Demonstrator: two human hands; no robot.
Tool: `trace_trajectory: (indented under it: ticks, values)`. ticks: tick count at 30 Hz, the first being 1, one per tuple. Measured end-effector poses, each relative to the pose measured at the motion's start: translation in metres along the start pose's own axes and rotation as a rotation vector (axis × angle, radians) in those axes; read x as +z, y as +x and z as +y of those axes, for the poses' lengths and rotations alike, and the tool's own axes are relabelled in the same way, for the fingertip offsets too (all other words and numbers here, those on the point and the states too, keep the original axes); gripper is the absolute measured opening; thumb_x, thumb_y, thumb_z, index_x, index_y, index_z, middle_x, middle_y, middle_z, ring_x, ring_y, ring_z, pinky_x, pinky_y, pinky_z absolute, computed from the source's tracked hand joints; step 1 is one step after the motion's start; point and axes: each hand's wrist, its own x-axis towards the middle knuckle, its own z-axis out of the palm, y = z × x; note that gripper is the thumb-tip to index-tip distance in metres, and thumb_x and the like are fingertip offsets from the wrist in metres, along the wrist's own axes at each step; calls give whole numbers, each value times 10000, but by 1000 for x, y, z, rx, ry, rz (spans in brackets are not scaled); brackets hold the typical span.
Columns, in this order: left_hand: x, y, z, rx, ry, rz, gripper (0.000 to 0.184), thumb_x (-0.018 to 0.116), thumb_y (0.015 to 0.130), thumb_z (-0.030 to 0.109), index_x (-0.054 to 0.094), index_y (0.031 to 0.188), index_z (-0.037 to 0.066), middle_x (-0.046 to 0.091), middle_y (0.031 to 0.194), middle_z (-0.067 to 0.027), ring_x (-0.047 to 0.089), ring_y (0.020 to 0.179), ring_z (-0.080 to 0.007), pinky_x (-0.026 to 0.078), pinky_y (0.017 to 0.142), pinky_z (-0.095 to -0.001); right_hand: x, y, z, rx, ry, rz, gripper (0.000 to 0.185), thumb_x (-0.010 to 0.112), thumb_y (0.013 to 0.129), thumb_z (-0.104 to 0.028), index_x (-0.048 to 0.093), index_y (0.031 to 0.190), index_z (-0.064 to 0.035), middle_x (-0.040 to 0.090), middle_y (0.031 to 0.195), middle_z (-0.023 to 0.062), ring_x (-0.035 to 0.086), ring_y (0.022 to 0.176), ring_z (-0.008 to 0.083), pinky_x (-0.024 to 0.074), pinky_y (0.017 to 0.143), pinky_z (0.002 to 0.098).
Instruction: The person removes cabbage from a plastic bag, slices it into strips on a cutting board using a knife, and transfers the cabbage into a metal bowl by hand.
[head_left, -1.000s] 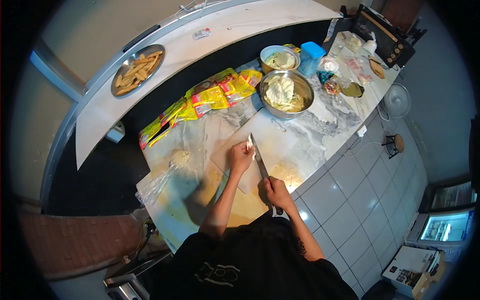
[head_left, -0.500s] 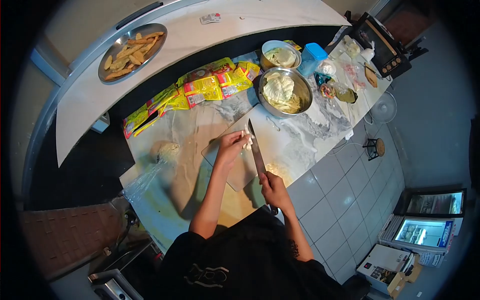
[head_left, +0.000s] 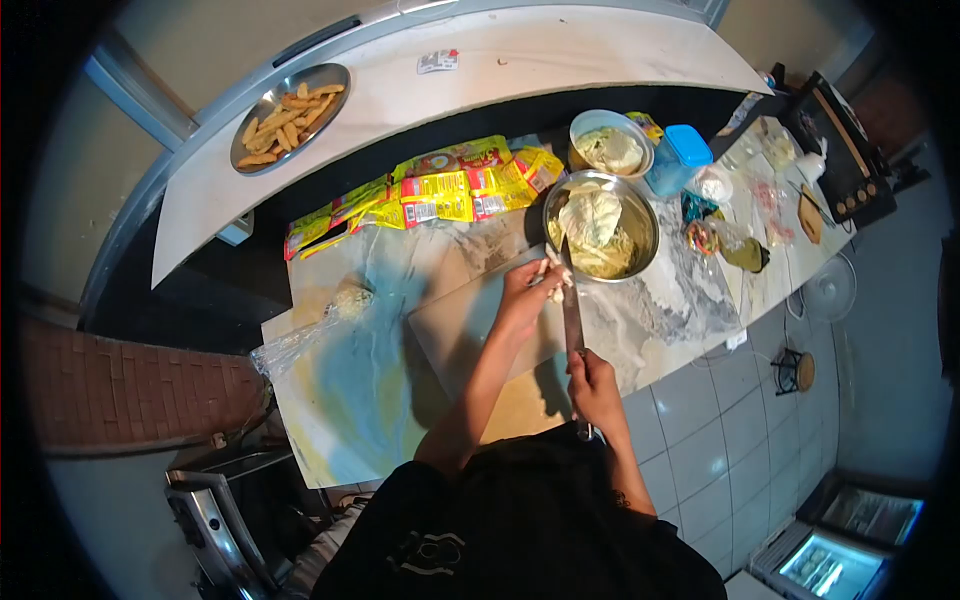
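Observation:
My left hand (head_left: 522, 298) is closed around small whitish pieces (head_left: 554, 274), perhaps cut cabbage, beside the blade. My right hand (head_left: 597, 390) grips the handle of a long kitchen knife (head_left: 573, 318), its tip pointing away from me. Both hands are just in front of a steel bowl (head_left: 652, 256), and the knife tip overlaps its near-left rim in view. Inside the bowl lie a large pale cabbage leaf (head_left: 588, 216) and shredded pale bits. Below my left forearm, a cutting board (head_left: 455, 325) rests on the marble-patterned table.
Behind the bowl stand a white tub (head_left: 645, 165) of pale food and a blue-lidded container (head_left: 682, 165). Yellow packets (head_left: 435, 195) line the back. A plate of fried pieces (head_left: 338, 80) sits on the raised counter (head_left: 570, 50). Plastic wrap (head_left: 300, 340) lies left.
Both hands have moved closer to the steel bowl, carrying the knife and the whitish pieces away from the middle of the cutting board. The camera view has shifted as well.

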Motion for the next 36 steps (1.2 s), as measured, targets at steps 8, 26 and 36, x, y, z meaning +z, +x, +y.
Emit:
trace_trajectory:
  ticks: [8, 26, 36]
  values:
    - [65, 40, 17, 68, 40, 112, 113, 665, 908, 91, 678, 909, -21, 635, 802, -8, 529, 755, -69, 419, 677, -256, -80, 53, 11, -136, -162, -11, 317, 482, 1019, -202, 563, 842, 48, 552, 568, 150, 581, 456, 270, 441, 460, 378]
    - [41, 76, 23, 377, 1033, -354, 218, 649, 908, 89, 657, 1104, -7, 638, 1041, -185, 638, 981, -269, 497, 849, -356, -149, 88, 18, -252, -267, 60, 295, 553, 974, -190, 560, 810, 54, 542, 618, 248, 507, 511, 373, 377, 503, 422]
    - [52, 73, 68, 21, 1099, -443, 348, 672, 860, 67, 657, 1207, 47, 616, 1253, -144, 595, 1146, -282, 464, 993, -349, -173, 94, 23, -204, -230, 116, 315, 547, 988, -201, 556, 803, 53, 521, 571, 188, 506, 470, 235, 367, 481, 385]
